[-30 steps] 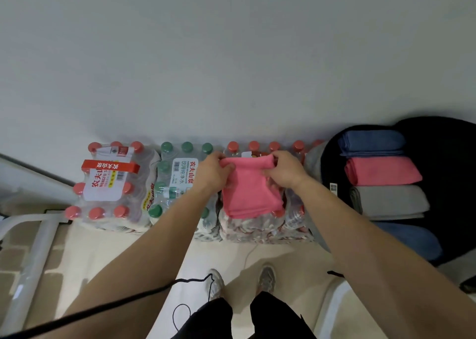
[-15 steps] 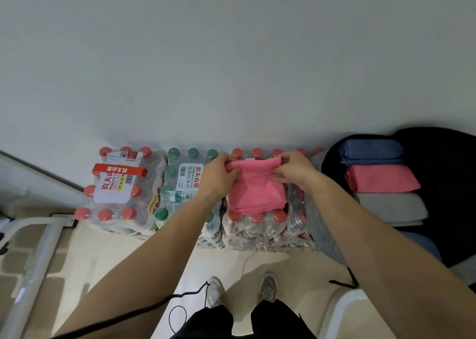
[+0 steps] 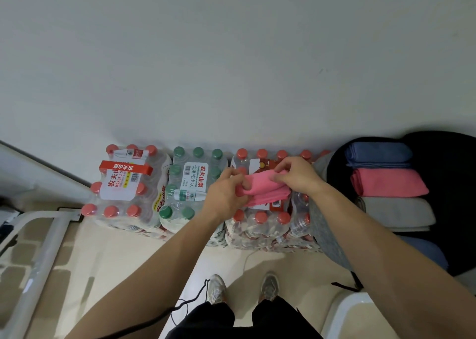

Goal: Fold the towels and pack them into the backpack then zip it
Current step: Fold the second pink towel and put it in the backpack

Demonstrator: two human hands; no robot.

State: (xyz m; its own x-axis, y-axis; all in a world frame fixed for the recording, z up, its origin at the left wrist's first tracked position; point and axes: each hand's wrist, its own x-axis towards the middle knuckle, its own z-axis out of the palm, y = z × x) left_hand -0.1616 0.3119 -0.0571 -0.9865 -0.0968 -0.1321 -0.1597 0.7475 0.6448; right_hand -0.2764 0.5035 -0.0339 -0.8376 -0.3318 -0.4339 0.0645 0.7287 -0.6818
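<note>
Lighting soft, even, moderately bright; source not in view. The wall [image 3: 231, 55] shades darker toward its foot, with a soft shadow behind the bottle packs [image 3: 164, 192]. Below the wall, faint shadows ring the shoes [image 3: 217, 288]. Wall's foot bows strongly: wide-angle distortion. At the wall's right end the black backpack [image 3: 453, 174] loses detail.
</note>
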